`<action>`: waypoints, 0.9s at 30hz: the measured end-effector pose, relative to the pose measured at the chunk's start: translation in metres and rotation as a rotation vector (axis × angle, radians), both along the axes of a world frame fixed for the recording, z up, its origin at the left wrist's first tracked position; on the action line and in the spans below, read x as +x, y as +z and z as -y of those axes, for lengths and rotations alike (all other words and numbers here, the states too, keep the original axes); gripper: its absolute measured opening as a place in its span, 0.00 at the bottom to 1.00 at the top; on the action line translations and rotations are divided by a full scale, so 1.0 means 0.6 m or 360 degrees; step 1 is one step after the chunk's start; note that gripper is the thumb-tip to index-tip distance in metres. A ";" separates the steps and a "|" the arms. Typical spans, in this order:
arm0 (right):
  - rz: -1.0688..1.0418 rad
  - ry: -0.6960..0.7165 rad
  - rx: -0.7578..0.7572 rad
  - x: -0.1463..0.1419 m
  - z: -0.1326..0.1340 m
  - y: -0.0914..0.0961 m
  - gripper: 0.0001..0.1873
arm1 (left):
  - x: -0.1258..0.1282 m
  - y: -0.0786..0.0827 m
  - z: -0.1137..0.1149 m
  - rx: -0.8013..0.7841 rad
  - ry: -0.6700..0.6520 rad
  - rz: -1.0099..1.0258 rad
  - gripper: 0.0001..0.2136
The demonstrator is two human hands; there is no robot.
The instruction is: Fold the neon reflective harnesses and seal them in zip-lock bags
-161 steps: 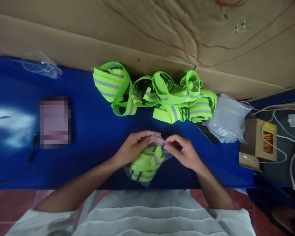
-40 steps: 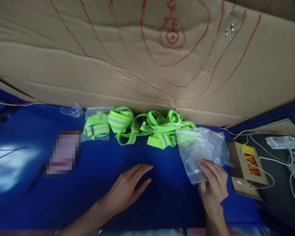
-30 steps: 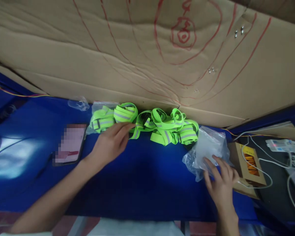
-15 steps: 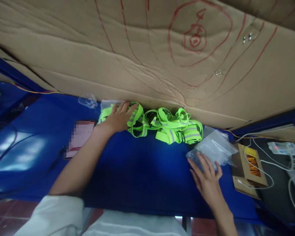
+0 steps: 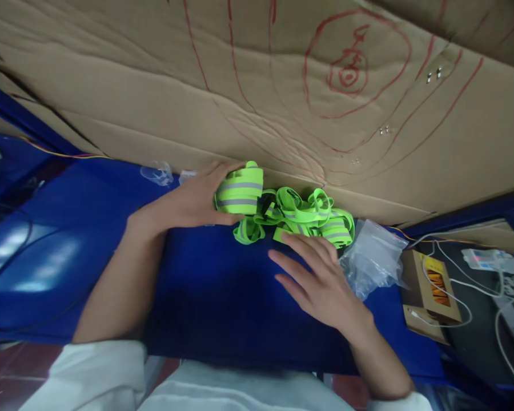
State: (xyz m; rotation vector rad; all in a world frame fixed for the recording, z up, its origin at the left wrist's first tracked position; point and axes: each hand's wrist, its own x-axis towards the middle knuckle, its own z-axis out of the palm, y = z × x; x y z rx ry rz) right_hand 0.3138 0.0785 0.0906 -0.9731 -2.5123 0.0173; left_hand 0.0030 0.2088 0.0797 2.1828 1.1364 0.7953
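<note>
My left hand [image 5: 201, 194] is closed around a folded bundle of neon-yellow reflective strap [image 5: 240, 191] with grey stripes, at the back of the blue table. Just right of it lies a loose heap of the same reflective straps [image 5: 304, 208], with coiled loops and some dark parts. My right hand [image 5: 317, 274] hovers in front of that heap, its fingers spread and nothing in them. Clear plastic bags [image 5: 374, 257] lie to the right of this hand. My left hand partly covers another small clear bag [image 5: 187, 176].
A brown cardboard sheet [image 5: 154, 85] with red marker lines rises behind the blue table [image 5: 223, 302]. On the right are an open cardboard box [image 5: 432, 285], white cables and a power strip [image 5: 494, 260]. A crumpled clear plastic piece [image 5: 157, 173] lies at the back left.
My left hand has taken hold of a strap bundle and lifted it slightly to the right. My right hand has left the plastic bags and moved left toward the strap heap.
</note>
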 end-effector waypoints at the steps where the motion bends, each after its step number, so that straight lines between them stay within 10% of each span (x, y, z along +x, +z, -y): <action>1: -0.0030 0.0026 -0.0002 -0.020 -0.017 0.006 0.23 | -0.001 0.001 0.002 -0.0051 -0.0082 0.0187 0.51; 9: -0.0552 -0.0162 -0.0085 -0.064 -0.111 0.027 0.42 | 0.112 -0.004 0.057 -0.0846 -0.0234 0.1728 0.36; 27: -0.0295 -0.0056 0.0053 -0.034 -0.121 0.019 0.48 | 0.175 -0.056 0.083 -0.1399 -0.0284 0.1861 0.31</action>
